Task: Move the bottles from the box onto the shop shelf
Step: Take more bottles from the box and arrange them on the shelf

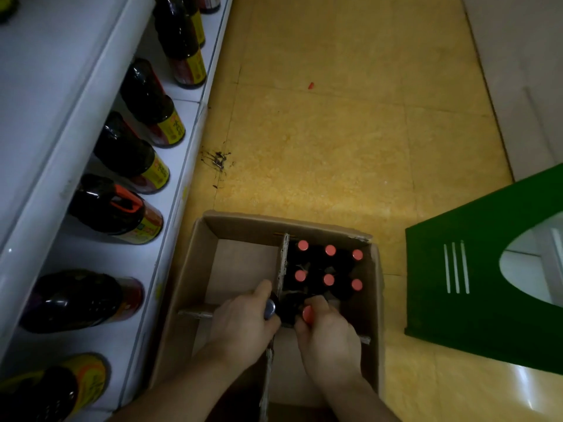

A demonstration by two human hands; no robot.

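Left of the box (195, 269) runs the shop shelf (182, 166). At the box's centre the left hand (240, 327) grips a grey-capped bottle (269, 309) and the right hand (329, 339) clasps a red-capped bottle (307, 313); six bottles (329, 280) stand in its far-right compartment. Lifted together, the two could knock each other or snag the cardboard divider (283, 263).
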